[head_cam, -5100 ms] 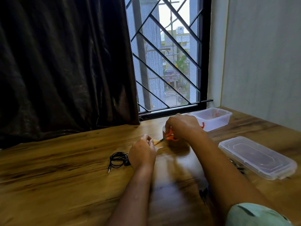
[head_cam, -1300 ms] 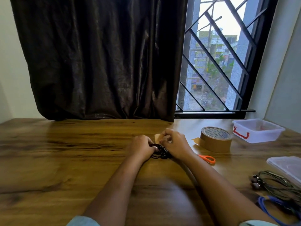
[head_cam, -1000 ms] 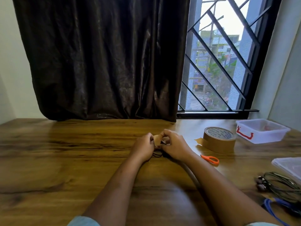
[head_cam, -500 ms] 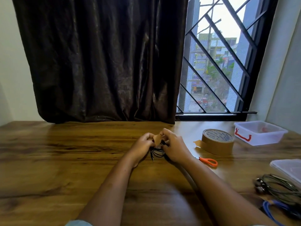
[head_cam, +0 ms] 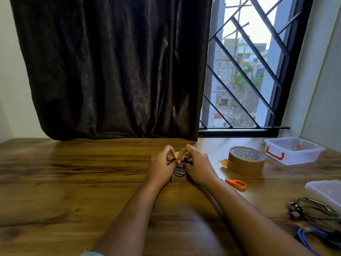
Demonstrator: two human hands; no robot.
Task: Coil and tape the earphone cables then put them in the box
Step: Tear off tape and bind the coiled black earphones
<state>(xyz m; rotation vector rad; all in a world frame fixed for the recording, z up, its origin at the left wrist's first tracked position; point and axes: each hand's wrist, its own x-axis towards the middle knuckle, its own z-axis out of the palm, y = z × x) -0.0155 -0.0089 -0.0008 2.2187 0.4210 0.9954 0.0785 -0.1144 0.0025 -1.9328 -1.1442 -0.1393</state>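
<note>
Step in hand: taping. A tape strip (head_cam: 178,155) is pinched between thumb and forefinger of the left hand (head_cam: 162,164) and of the right hand (head_cam: 199,167), just over the black earphone coil (head_cam: 180,170). The coil is held between the 2 hands, low over the table (head_cam: 73,172), mid-frame; the other fingers are curled in around it. Coil is bunched and largely hidden; its long axis is judged to run roughly toward the person, loops trailing down to the near side. Next move, as judged: strip to be wrapped round the bundle and pressed shut, then the coil to be carried to the box (head_cam: 293,150), well apart at right
</note>
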